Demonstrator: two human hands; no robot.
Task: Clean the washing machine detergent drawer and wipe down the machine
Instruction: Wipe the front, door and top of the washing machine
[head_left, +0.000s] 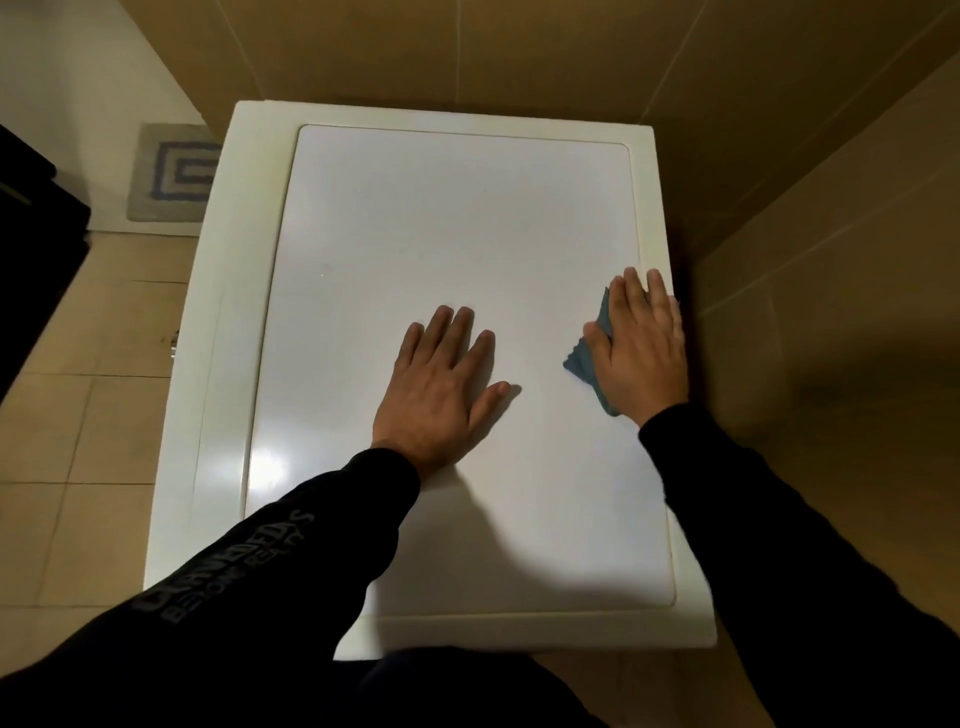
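Washing machine (415, 218): white, flat top, set in a tiled corner. Left hand (441, 384): flat on the top near its middle, fingers spread and straight, holding nothing. Right hand (641, 348): fingers straight, pressing a blue-grey cloth (584, 358) down at the right edge of the top; cloth shows beneath the palm and out past the thumb side. Patterned bath mat (171, 171): on the floor, far left.

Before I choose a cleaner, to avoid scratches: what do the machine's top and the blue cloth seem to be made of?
The white washing machine top panel looks like glossy plastic or enamelled sheet; light glints off it near the front left. The folded blue-grey cloth under the right hand looks like soft, matte fabric, possibly microfibre.
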